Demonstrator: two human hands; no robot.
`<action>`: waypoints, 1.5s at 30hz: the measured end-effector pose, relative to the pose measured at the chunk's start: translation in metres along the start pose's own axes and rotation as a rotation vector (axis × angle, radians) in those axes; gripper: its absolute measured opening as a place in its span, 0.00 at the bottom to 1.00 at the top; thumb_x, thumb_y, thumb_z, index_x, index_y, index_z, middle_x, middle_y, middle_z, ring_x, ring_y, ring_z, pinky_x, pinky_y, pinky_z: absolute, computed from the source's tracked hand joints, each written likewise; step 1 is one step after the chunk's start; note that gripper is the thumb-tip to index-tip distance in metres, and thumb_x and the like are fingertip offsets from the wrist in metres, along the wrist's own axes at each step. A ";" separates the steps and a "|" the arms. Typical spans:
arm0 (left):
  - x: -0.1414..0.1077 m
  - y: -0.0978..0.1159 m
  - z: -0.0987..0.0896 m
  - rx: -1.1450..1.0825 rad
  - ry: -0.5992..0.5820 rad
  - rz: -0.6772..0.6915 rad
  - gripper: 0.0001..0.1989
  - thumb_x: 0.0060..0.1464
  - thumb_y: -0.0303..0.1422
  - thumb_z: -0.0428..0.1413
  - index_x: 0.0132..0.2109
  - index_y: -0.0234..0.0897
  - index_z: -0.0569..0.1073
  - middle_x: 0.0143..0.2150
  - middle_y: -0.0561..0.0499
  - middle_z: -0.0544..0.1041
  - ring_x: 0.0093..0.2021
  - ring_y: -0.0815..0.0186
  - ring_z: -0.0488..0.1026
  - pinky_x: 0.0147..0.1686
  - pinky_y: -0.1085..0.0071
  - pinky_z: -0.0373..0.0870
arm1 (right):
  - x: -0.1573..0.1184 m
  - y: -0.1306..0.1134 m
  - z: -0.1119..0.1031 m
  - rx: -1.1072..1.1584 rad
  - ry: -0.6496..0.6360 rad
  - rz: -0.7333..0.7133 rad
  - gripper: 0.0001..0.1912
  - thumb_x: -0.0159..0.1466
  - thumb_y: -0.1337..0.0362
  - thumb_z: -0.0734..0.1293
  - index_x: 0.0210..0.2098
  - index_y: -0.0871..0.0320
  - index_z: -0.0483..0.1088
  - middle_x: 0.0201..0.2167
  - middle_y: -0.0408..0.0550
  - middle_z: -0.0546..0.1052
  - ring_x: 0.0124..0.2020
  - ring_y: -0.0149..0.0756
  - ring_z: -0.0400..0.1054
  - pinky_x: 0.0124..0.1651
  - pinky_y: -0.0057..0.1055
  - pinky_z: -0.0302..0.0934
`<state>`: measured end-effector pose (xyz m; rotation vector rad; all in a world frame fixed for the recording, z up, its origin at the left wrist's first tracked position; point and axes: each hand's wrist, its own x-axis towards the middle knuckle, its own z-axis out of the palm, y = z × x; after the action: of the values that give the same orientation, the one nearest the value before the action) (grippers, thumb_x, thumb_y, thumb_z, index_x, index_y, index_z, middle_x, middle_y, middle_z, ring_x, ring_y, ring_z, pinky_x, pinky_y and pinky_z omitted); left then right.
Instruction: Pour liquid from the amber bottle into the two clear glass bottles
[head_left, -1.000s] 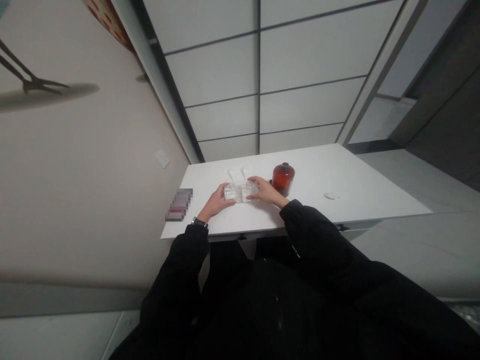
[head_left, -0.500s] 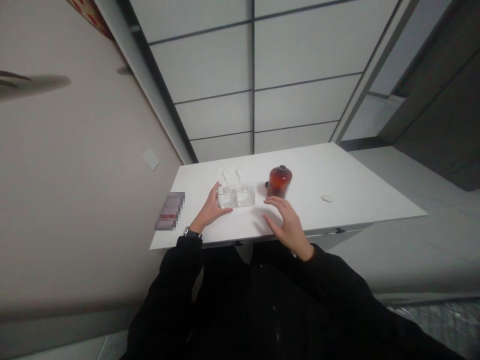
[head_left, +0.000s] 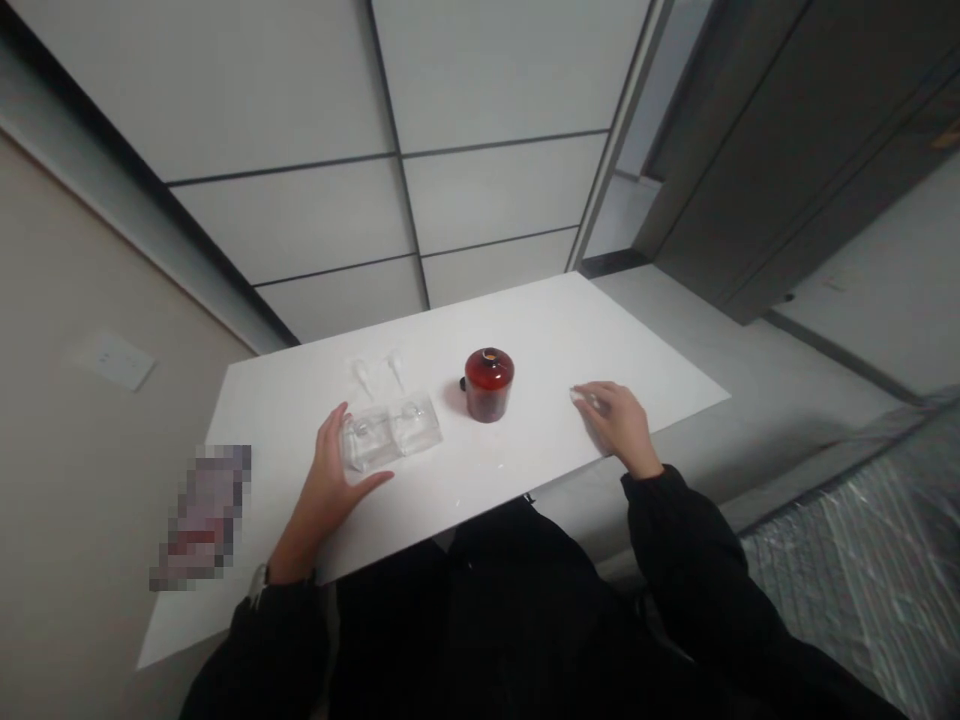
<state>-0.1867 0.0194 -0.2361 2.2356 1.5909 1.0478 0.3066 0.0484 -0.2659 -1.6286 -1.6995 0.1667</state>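
Two clear square bottles (head_left: 394, 432), side by side, stand open on the white table. My left hand (head_left: 330, 485) curves around the left end of the pair, fingers along the side and thumb across the front. Behind the bottles lie two white pump heads (head_left: 395, 370). A reddish-brown bottle (head_left: 490, 385) stands uncapped right of the clear ones, a black cap (head_left: 463, 384) partly hidden beside it. Farther right, my right hand (head_left: 619, 420) pinches a small whitish crumpled piece (head_left: 576, 395), perhaps tissue, mostly covered by the fingers.
The white table (head_left: 525, 320) has its front edge close to my body. A blurred-out flat item (head_left: 202, 515) lies at its left side. Behind are white panelled doors (head_left: 495, 200), and a wall with a socket plate (head_left: 120, 360) is at the left.
My right hand has moved right, from near the reddish-brown bottle to the whitish piece, and has closed on it. My left hand stays at the clear bottles. The view has turned right.
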 end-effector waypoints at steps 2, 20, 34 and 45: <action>-0.004 0.005 -0.003 -0.021 0.006 -0.016 0.59 0.51 0.61 0.67 0.78 0.43 0.50 0.75 0.32 0.60 0.74 0.37 0.64 0.72 0.37 0.63 | 0.000 -0.008 0.004 0.012 -0.006 -0.012 0.18 0.71 0.49 0.65 0.45 0.53 0.82 0.45 0.55 0.83 0.46 0.51 0.77 0.51 0.50 0.71; 0.146 -0.044 -0.019 0.177 -0.125 -0.297 0.18 0.60 0.41 0.62 0.53 0.37 0.82 0.51 0.42 0.81 0.44 0.56 0.79 0.55 0.57 0.77 | -0.003 -0.043 0.010 -0.179 0.072 -0.131 0.31 0.71 0.37 0.61 0.59 0.52 0.76 0.52 0.63 0.80 0.51 0.66 0.76 0.50 0.61 0.73; 0.141 0.006 -0.045 0.067 0.164 -0.283 0.15 0.61 0.39 0.67 0.52 0.39 0.81 0.39 0.51 0.85 0.42 0.62 0.83 0.51 0.63 0.78 | -0.001 -0.050 0.005 -0.262 0.051 -0.087 0.37 0.70 0.33 0.58 0.58 0.56 0.78 0.50 0.65 0.82 0.50 0.65 0.77 0.50 0.58 0.75; 0.052 0.073 -0.060 -0.002 0.297 -0.140 0.18 0.64 0.42 0.65 0.58 0.43 0.77 0.56 0.49 0.83 0.51 0.63 0.83 0.59 0.64 0.80 | -0.003 -0.043 0.010 -0.248 0.089 -0.105 0.42 0.70 0.31 0.55 0.53 0.60 0.80 0.49 0.66 0.82 0.48 0.61 0.78 0.46 0.52 0.75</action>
<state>-0.1631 0.0223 -0.1310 2.0049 1.8282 1.3901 0.2655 0.0418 -0.2498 -1.6904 -1.7877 -0.1722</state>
